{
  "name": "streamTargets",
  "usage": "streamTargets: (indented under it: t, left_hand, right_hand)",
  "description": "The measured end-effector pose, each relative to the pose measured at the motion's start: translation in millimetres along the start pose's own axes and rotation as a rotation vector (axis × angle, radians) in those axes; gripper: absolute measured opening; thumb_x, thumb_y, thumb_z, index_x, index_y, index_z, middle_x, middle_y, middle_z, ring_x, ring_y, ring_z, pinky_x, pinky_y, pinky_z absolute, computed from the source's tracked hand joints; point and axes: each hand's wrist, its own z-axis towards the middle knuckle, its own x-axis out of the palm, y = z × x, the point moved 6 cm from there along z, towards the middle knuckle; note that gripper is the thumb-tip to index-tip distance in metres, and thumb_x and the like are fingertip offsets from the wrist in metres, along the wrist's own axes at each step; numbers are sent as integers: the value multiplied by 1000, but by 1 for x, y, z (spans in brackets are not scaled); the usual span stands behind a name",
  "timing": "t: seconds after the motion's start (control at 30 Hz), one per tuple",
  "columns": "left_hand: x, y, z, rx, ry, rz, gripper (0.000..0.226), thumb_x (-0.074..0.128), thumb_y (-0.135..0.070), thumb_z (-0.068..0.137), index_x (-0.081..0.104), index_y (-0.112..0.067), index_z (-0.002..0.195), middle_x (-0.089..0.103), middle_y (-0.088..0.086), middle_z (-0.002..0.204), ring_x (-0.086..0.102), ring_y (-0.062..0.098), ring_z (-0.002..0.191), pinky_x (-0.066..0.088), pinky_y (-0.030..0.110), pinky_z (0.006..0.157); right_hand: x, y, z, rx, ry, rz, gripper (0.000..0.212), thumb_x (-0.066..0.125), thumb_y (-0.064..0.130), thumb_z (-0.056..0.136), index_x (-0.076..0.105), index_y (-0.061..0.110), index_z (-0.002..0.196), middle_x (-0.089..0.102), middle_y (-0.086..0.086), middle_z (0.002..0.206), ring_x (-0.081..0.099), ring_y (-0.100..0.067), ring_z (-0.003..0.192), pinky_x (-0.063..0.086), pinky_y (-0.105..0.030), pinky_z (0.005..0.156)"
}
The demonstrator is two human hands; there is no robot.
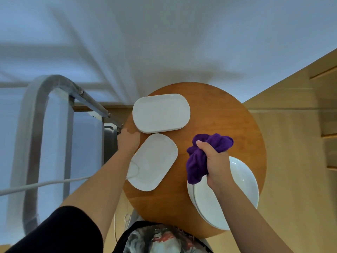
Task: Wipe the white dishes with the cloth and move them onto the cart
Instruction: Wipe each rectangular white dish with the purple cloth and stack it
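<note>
A round wooden table (218,110) carries the white dishes. At its far side sits a stack of oblong dishes (161,112). A single oblong dish (155,162) lies slanted and overhangs the table's left edge; my left hand (128,141) grips its far left corner, with the fingertips hidden. A stack of round plates (242,181) sits at the near right. Just above that stack, my right hand (215,161) holds a bunched purple cloth (197,161).
The metal cart (109,136) stands directly left of the table, its curved tubular handle (36,110) further left. A white cable (45,183) runs across the left side to the single dish. White wall behind, pale wooden floor and wooden furniture (324,106) to the right.
</note>
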Motion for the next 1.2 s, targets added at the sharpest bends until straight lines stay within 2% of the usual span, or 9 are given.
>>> streamTargets:
  t: [0.07, 0.13, 0.23, 0.3, 0.5, 0.7, 0.83, 1.07, 1.2]
  left_hand:
    - [0, 28, -9, -161, 27, -31, 25, 45, -30, 97, 54, -9, 109, 61, 12, 106, 58, 29, 92, 47, 37, 82]
    - [1, 57, -20, -309, 44, 8, 43, 55, -35, 91, 50, -7, 123, 57, 16, 117, 57, 34, 102, 48, 47, 93]
    - [-2, 96, -44, -409, 15, 124, 63, 67, -37, 84, 39, -7, 132, 49, 18, 129, 51, 39, 114, 44, 52, 99]
    - [2, 121, -57, -437, 37, 73, 61, 68, -34, 85, 41, -5, 131, 51, 19, 128, 52, 40, 115, 45, 52, 98]
    - [7, 140, -71, -282, 79, 128, 35, 56, -32, 93, 55, -2, 112, 62, 19, 112, 59, 35, 102, 50, 45, 89]
    - [4, 127, -74, -208, 57, 155, 34, 50, -25, 97, 48, -5, 123, 57, 17, 121, 55, 36, 112, 47, 48, 96]
    - [3, 122, -78, -179, 29, 145, 28, 47, -22, 98, 48, -5, 121, 57, 17, 119, 55, 34, 110, 48, 47, 95]
    - [9, 121, -86, -173, 42, 100, 35, 44, -18, 99, 39, -7, 132, 52, 17, 129, 52, 35, 117, 45, 46, 96]
    - [7, 119, -93, -193, -27, -80, 32, 39, -19, 101, 41, -9, 131, 52, 16, 127, 52, 32, 115, 45, 45, 96]
  right_hand:
    - [3, 1, -1, -16, 16, -10, 18, 73, 13, 79, 58, 20, 85, 66, 2, 63, 67, -23, 68, 54, -33, 60]
    - [5, 1, -2, -20, 28, -11, 18, 73, 13, 79, 58, 20, 85, 67, -3, 71, 66, -25, 71, 54, -35, 61]
    - [8, -2, -6, 0, 44, -11, 19, 73, 13, 79, 58, 19, 89, 66, -15, 87, 66, -32, 79, 55, -42, 71]
    - [8, -5, -9, 9, 55, -10, 19, 73, 13, 79, 59, 20, 89, 68, -13, 85, 67, -32, 80, 55, -44, 73]
    - [-4, -17, -19, 18, 71, -52, 14, 72, 14, 80, 60, 20, 86, 70, 0, 67, 68, -21, 67, 55, -37, 65]
    - [-16, -20, -24, 15, 72, -75, 18, 71, 13, 81, 57, 25, 83, 69, 7, 62, 67, -20, 67, 54, -35, 65]
    - [-22, -22, -27, 21, 64, -75, 19, 72, 13, 80, 57, 24, 79, 68, 8, 59, 67, -16, 62, 53, -30, 60]
    - [-31, -27, -34, 41, 42, -76, 19, 72, 12, 80, 58, 24, 80, 68, 8, 58, 66, -21, 68, 53, -35, 65]
    - [-34, -25, -39, 48, 53, -84, 18, 73, 13, 79, 59, 24, 82, 68, 7, 60, 66, -24, 72, 52, -38, 68]
